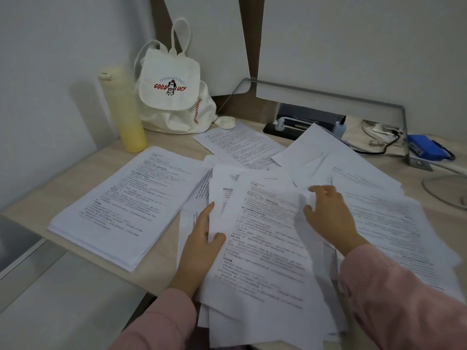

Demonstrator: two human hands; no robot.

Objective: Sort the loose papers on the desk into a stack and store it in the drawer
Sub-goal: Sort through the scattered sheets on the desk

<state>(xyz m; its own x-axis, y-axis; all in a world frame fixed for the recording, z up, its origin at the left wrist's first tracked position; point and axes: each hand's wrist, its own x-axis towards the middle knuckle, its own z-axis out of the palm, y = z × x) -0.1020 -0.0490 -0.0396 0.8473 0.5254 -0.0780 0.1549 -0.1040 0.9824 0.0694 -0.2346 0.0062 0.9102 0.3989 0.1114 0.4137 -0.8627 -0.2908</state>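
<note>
Printed white papers lie scattered over the light wooden desk (83, 173). A fairly neat stack (121, 205) sits at the left. In the middle, a bundle of several loose sheets (262, 253) overhangs the desk's front edge. My left hand (202, 243) grips the bundle's left edge, thumb on top. My right hand (328, 213) pinches its upper right corner, which curls up. More loose sheets (394, 223) spread to the right, and another sheet (237, 145) lies behind. No drawer is visible.
A yellow bottle (123, 112) and a white canvas backpack (171, 92) stand at the back left. A power strip (283, 128), cables and a blue device (424, 145) lie under a grey metal rail (328, 94) at the back right. A white surface (50, 299) lies lower left.
</note>
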